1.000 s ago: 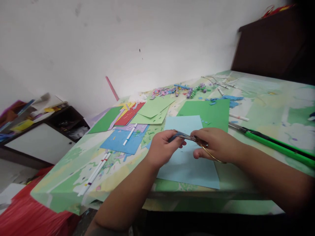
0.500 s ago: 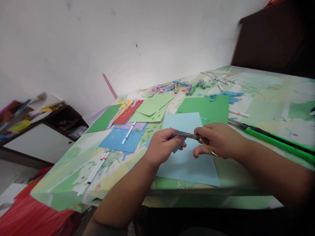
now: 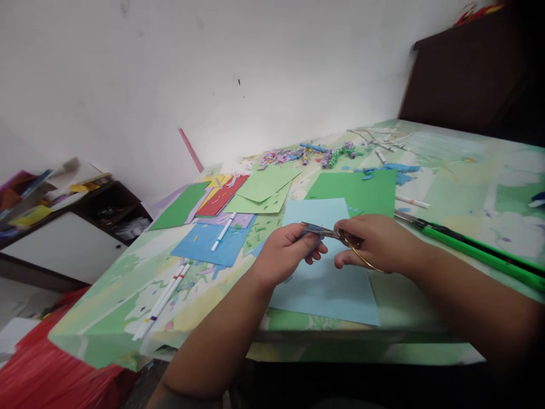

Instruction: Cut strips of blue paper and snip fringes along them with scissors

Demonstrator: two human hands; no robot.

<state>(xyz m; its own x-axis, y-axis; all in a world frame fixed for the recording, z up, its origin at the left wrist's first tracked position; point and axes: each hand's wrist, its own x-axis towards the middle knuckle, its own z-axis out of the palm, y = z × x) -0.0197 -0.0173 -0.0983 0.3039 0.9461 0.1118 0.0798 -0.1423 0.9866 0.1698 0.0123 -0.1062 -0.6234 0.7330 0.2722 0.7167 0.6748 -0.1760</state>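
My right hand (image 3: 377, 243) is closed on a pair of scissors (image 3: 330, 232) with gold-coloured handles, thumb and fingers in the loops. Their blades point left to a small piece of blue paper (image 3: 313, 244), pinched in my left hand (image 3: 286, 253) and mostly hidden by its fingers. Whether the blades are closed on the paper I cannot tell. Both hands are above a light blue sheet of paper (image 3: 332, 301) lying near the table's front edge. A green sheet (image 3: 357, 190) lies partly under its far end.
A green-handled cutter (image 3: 481, 250) lies beside my right forearm. To the left are a blue sheet (image 3: 204, 244), a red sheet (image 3: 221, 196), light green sheets (image 3: 268, 184) and white markers (image 3: 162, 301). Paper curls (image 3: 336, 153) and scraps lie towards the wall.
The blue paper piece shows less below my left fingers, and the scissor blades have shifted slightly. Both hands keep their hold. The view has tilted a little.
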